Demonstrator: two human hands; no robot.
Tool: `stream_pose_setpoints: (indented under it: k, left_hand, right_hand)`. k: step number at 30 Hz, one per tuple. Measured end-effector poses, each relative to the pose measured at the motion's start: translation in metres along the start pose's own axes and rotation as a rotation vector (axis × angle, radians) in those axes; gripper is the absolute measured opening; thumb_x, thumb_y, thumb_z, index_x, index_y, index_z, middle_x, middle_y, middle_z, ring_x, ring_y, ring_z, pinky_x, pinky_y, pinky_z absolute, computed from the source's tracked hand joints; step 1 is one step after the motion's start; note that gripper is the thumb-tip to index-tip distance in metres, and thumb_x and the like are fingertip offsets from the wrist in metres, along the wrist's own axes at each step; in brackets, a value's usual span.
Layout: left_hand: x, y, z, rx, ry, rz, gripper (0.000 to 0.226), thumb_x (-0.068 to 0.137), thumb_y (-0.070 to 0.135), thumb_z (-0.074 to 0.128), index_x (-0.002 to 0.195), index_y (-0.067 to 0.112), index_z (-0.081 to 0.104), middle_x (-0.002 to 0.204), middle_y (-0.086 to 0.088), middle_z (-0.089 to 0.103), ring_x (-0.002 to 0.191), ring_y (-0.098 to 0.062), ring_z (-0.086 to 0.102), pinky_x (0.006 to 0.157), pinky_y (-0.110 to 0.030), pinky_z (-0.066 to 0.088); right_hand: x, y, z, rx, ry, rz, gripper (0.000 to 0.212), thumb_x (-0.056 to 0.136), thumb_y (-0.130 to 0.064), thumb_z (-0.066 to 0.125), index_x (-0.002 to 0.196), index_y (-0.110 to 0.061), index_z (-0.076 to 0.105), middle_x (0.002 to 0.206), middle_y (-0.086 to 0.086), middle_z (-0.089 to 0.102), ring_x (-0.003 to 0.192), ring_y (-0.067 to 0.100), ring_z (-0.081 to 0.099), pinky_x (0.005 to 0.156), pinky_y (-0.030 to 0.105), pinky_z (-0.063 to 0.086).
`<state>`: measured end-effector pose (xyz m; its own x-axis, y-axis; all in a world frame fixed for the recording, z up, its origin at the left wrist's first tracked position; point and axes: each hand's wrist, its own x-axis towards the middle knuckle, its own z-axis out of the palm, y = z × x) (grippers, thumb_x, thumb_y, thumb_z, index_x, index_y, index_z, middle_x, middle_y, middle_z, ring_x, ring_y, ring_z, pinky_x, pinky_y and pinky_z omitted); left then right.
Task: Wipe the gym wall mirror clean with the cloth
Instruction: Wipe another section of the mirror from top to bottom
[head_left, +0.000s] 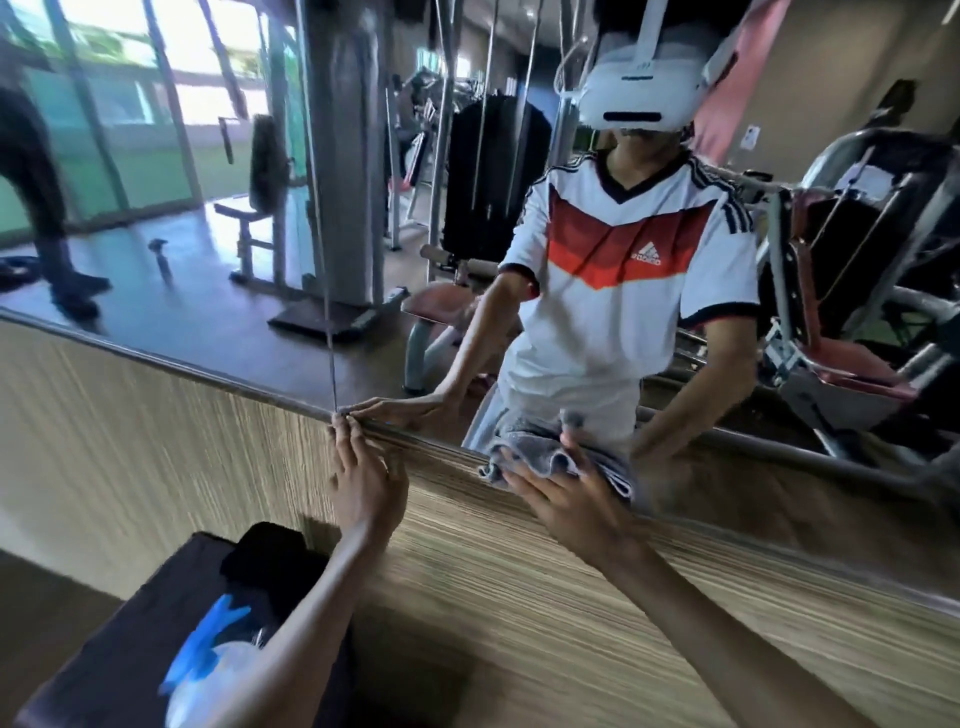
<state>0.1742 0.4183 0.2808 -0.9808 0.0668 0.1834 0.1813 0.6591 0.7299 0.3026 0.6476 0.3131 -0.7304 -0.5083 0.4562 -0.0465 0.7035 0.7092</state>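
The wall mirror (218, 306) fills the upper part of the head view, above a wood-grain wall panel (156, 436). A grey cloth (540, 457) is bunched at the mirror's bottom edge. My right hand (566, 499) lies on it with spread, straight fingers and presses it against the glass. My left hand (363, 478) rests flat on the panel, its fingertips touching the mirror's lower frame at a vertical seam. The mirror shows my reflection in a white and red shirt.
A dark padded bench (135, 639) stands at the lower left, with a black item (270, 561) and a blue and white plastic bag (208, 660) on it. Gym machines and another person's legs appear only as reflections.
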Motion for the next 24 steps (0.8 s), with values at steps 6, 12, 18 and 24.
stream_pose_setpoints:
  k: [6,12,18,24]
  left_hand:
    - [-0.015,0.024,0.009,0.007,0.005,-0.105,0.074,0.104,0.048,0.033,0.16,0.011,0.004,0.168,0.004,-0.01,0.152,-0.027,0.019,0.115,-0.051,0.025]
    - [-0.011,0.02,0.016,0.024,0.037,-0.111,0.08,0.102,0.053,0.038,0.16,0.012,0.002,0.168,0.003,-0.011,0.15,-0.028,0.024,0.112,-0.053,0.028]
    - [-0.004,0.021,0.03,-0.048,0.088,-0.165,0.082,0.098,0.053,0.034,0.159,0.013,-0.002,0.167,0.004,-0.014,0.147,-0.039,0.028,0.104,-0.063,0.039]
    - [-0.006,0.028,0.033,-0.131,0.09,-0.173,0.078,0.102,0.038,0.041,0.159,0.008,-0.003,0.168,-0.003,-0.013,0.153,-0.032,0.011,0.106,-0.061,0.037]
  right_hand:
    - [0.048,-0.031,0.007,0.113,-0.107,0.029,0.049,0.097,-0.009,0.035,0.143,-0.013,0.053,0.139,0.0,0.06,0.127,0.022,0.056,0.12,0.061,-0.008]
    - [-0.077,0.032,0.002,0.156,-0.031,0.083,0.041,0.103,-0.006,0.037,0.134,-0.013,0.063,0.132,0.002,0.066,0.105,0.025,0.064,0.121,0.058,0.018]
    - [-0.161,0.068,-0.001,0.065,0.006,0.153,0.046,0.09,-0.012,0.062,0.136,-0.014,0.06,0.134,0.001,0.064,0.097,0.027,0.067,0.118,0.06,0.023]
    - [-0.097,0.032,-0.004,0.086,0.05,0.161,0.042,0.099,-0.01,0.044,0.138,-0.015,0.06,0.146,-0.001,0.053,0.115,0.021,0.054,0.12,0.056,0.023]
